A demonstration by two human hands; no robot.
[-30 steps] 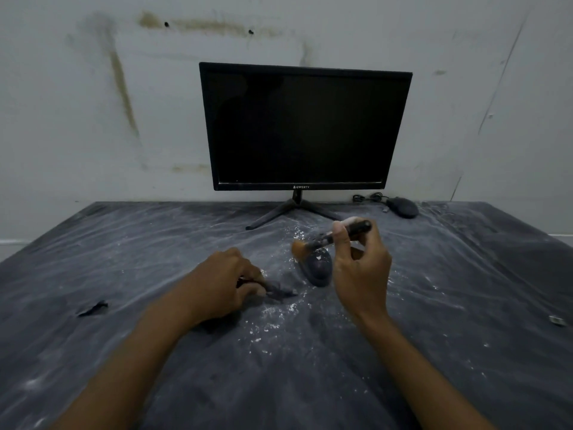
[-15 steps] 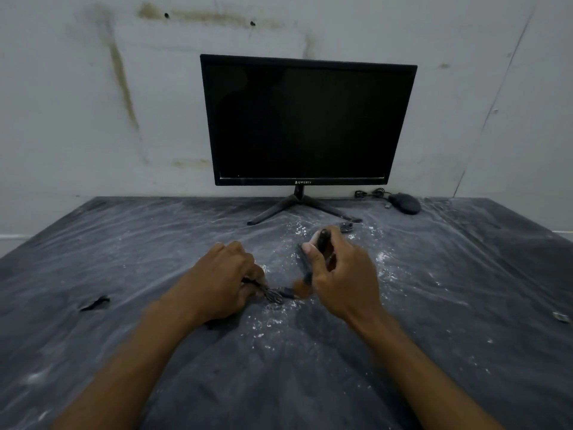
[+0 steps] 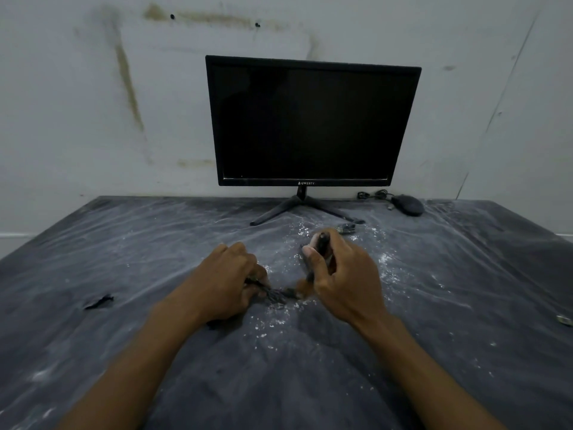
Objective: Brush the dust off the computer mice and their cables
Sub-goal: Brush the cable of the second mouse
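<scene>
While the left hand (image 3: 228, 282) pinches a bundled cable (image 3: 274, 293) against the dusty table (image 3: 124, 243), the right hand (image 3: 342, 274), fingers curled round a brush (image 3: 319, 252), hides the near mouse. Behind stand a dark monitor (image 3: 310, 119) and, right of its stand, another mouse (image 3: 407, 205).

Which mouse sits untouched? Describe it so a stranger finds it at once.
Start at the black monitor against the wall. Just right of its stand, at the table's far edge, lies a dark mouse with its cable bunched beside it. No hand is near it.
</scene>
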